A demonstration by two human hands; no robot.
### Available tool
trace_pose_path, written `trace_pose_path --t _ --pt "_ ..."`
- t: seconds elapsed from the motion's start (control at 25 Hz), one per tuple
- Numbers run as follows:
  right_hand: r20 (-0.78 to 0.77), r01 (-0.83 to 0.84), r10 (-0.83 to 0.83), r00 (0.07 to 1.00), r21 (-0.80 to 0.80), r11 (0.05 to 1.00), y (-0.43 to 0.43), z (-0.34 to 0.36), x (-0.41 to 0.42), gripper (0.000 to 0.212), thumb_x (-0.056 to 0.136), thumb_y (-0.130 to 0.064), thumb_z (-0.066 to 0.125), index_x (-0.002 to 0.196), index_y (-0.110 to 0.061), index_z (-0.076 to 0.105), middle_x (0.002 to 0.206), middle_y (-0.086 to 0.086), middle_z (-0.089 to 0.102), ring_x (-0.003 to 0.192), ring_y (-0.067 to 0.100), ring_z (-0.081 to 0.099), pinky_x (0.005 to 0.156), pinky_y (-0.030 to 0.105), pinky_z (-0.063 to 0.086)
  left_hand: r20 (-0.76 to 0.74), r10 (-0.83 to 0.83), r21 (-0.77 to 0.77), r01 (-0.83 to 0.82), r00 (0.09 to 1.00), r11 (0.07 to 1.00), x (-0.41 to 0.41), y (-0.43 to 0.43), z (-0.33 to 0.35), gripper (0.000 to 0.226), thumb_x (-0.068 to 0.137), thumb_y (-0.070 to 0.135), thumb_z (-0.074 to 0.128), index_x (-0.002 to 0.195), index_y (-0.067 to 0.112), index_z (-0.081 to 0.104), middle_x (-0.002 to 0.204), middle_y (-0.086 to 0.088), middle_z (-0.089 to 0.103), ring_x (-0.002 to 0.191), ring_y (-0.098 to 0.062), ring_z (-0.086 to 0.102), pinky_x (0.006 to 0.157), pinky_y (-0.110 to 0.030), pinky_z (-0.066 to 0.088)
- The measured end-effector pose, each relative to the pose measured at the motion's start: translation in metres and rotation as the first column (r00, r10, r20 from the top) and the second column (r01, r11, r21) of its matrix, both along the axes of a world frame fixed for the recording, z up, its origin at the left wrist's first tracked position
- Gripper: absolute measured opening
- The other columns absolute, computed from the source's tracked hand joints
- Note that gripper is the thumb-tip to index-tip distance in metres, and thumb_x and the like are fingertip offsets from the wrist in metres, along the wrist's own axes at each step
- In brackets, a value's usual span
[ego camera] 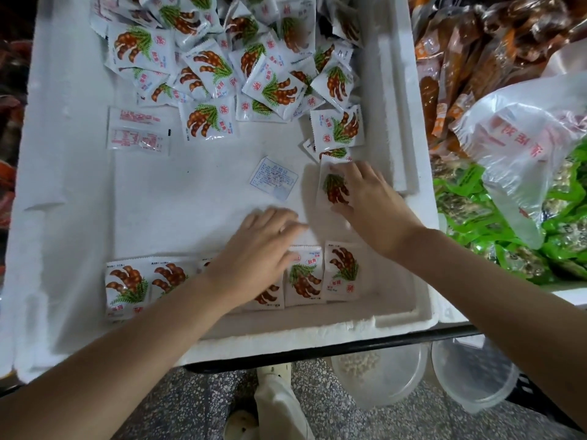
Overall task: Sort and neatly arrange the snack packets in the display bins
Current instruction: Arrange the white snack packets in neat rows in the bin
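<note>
A white foam bin [66,217] holds white snack packets printed with brown pods and green leaves. A loose heap of them [228,58] fills the far end. Several packets lie in a neat row [308,274] along the near wall. My left hand [254,246] rests flat with straight fingers on that row, covering a packet in its middle. My right hand [371,204] grips one packet [333,188] near the bin's right wall, fingers across its top and thumb under its lower edge.
A small paper slip [274,179] lies on the bin floor, and one packet [138,133] lies face down at the left. Right of the bin are orange-brown snack bags [470,58], green packets [476,217] and a white plastic bag [524,147]. Clear tubs [470,376] stand on the floor below.
</note>
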State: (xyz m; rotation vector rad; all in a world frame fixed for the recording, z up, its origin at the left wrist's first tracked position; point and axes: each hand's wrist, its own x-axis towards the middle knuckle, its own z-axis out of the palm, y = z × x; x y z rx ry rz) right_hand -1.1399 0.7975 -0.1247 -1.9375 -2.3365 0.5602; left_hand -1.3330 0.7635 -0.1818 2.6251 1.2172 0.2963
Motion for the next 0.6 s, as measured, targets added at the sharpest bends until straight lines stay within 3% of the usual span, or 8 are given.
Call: trace_pose_path --t 0.12,0.28,0.36,0.44,0.52,0.6 --pt "0.083 0.061 -0.057 0.995 -0.047 0.997 0.023 -0.008 -0.008 0.070 0.085 -0.022 0.066 0.140 -0.011 0.025 0.141 0.009 0.035 0.130 0.027 0.036 0.103 0.038 0.035 -0.017 0.147 -0.016 -0.147 0.989 0.989 -0.002 0.034 0.008 0.050 0.092 0.022 0.056 0.140 0.011 0.045 0.150 -0.012 0.038 0.140 -0.030 0.031 0.113 -0.041 0.018" --pt "0.228 0.074 -0.066 0.971 -0.030 0.997 0.030 -0.013 -0.010 0.064 0.080 -0.032 0.071 0.130 -0.010 0.037 0.128 0.009 0.048 0.121 0.027 0.045 0.101 0.037 0.034 -0.091 0.192 -0.134 -0.203 0.977 0.970 -0.006 0.053 0.001 0.051 0.101 0.025 0.040 0.150 0.015 0.027 0.160 -0.005 0.015 0.148 -0.023 0.006 0.118 -0.036 0.002" --pt "0.096 0.052 -0.048 0.994 -0.031 0.998 0.027 -0.004 -0.009 0.042 0.083 -0.030 0.069 0.116 -0.012 0.050 0.109 0.005 0.059 0.105 0.025 0.055 0.086 0.033 0.042 -0.010 0.222 -0.233 -0.218 0.975 0.948 -0.003 0.053 0.003 0.052 0.100 0.030 0.042 0.148 0.017 0.030 0.158 -0.002 0.019 0.148 -0.019 0.007 0.118 -0.035 0.001" --pt "-0.194 0.072 -0.086 0.977 -0.078 0.994 0.021 0.008 -0.014 0.026 0.084 -0.024 0.068 0.103 -0.013 0.054 0.089 -0.002 0.061 0.086 0.018 0.059 0.071 0.019 0.046 0.274 0.298 -0.385 -0.180 0.914 0.905 0.003 0.049 0.012 0.046 0.095 0.031 0.053 0.138 0.018 0.045 0.144 0.002 0.044 0.137 -0.012 0.032 0.115 -0.035 0.023" --pt "-0.451 0.048 -0.100 0.887 -0.124 0.991 0.019 0.021 -0.024 0.027 0.085 -0.017 0.067 0.108 -0.015 0.054 0.076 -0.007 0.057 0.074 0.006 0.055 0.065 0.010 0.044 0.503 0.408 -0.468 -0.158 0.762 0.870 0.009 0.040 0.029 0.028 0.090 0.026 0.062 0.117 0.024 0.055 0.109 0.013 0.062 0.100 0.005 0.056 0.088 -0.021 0.046" --pt "-0.565 0.002 -0.029 0.824 -0.048 0.999 0.025 0.025 -0.028 0.027 0.088 -0.011 0.063 0.113 -0.012 0.053 0.081 0.002 0.064 0.075 0.006 0.059 0.071 0.013 0.048 0.574 0.570 -0.540 -0.251 0.588 0.803 0.011 0.034 0.041 0.020 0.089 0.019 0.065 0.105 0.024 0.054 0.093 0.018 0.062 0.081 0.006 0.060 0.068 -0.008 0.045"
